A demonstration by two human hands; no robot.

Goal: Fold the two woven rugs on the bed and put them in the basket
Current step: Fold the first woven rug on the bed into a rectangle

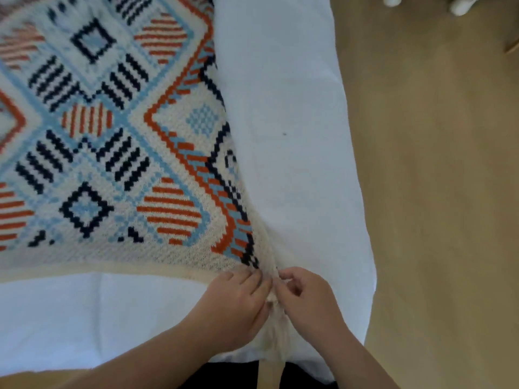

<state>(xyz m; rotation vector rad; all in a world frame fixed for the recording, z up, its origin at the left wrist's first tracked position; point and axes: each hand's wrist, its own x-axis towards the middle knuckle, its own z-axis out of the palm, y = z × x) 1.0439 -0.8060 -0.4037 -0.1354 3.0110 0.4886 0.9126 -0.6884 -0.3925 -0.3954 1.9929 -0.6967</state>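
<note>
Both hands, left hand (238,301) and right hand (306,296), pinch the patterned woven rug's (112,136) gathered cream corner, fingers curled, over the white bed (295,136).

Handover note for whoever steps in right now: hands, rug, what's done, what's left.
Left hand: fingers curled, pinching the near right corner of the rug.
Right hand: fingers curled on the same bunched corner, right beside the left.
The patterned rug lies spread on the bed, corner gathered at the bed's near edge.
Only one rug is in view; the second rug and the basket are out of frame.
Done: corner gripped; no fold visible yet.
Left: fold this rug, fold the other, put both in the basket.
</note>
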